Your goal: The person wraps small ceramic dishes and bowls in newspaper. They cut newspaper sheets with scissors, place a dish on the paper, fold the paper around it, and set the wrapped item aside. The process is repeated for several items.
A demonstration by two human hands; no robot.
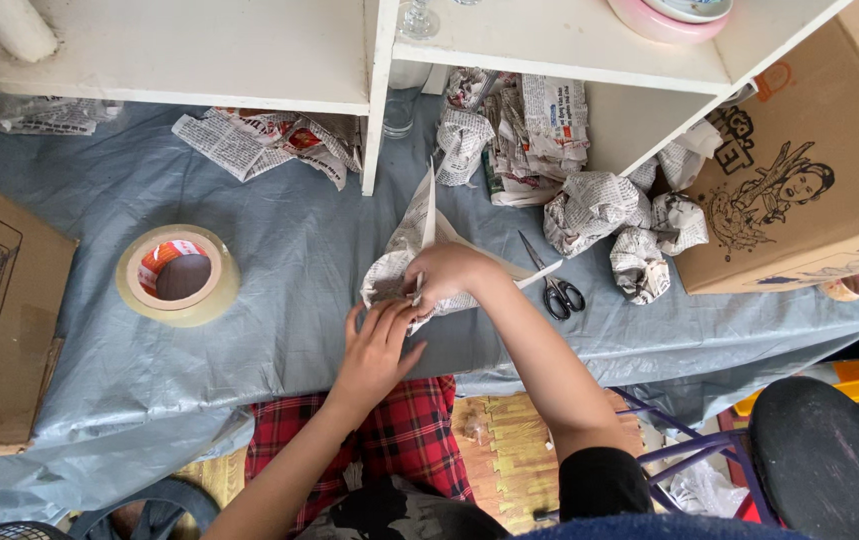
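Mid-wrap: your right hand (pixel 446 272) pinches the newspaper bundle (pixel 404 262) shut at the table's (pixel 279 250) near edge; your left hand (pixel 377 345), fingers loosely spread, steadies it below. Likely next: folding the loose flap down tight. Tape roll (pixel 178 274) sits well left, scissors (pixel 552 285) just right.

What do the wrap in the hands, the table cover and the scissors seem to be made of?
Wrap: newspaper, matte printed sheet, creased, pressed by both hands.
Table cover: probably thin plastic sheeting, grey-blue, faintly shiny, finely wrinkled.
Scissors: metal-looking blades, black handles, likely plastic.
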